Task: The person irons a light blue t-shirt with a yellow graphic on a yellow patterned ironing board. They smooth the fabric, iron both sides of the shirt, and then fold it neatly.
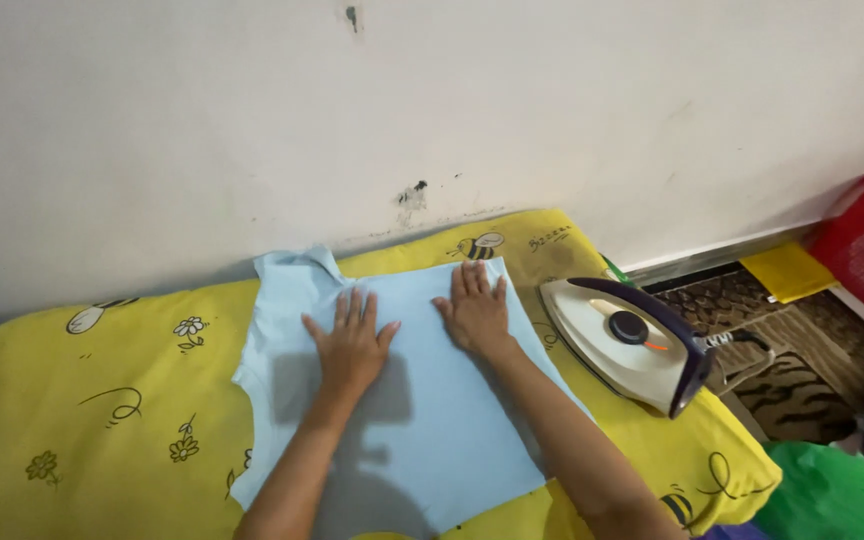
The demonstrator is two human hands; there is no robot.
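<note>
Light blue garment (422, 400) lies spread on the yellow printed padded surface (92, 400), against the white wall (252, 120). I press my left hand (352, 345) and my right hand (474, 310) flat on its upper half, fingers extended and spread, gripping nothing. Just right of the cloth, the white and purple iron (632, 340) rests soleplate-down on the padding. Risk, as I judge it: a resting hot soleplate may scorch the cover; my right forearm passes near it, so a sideways sweep could cause contact.
</note>
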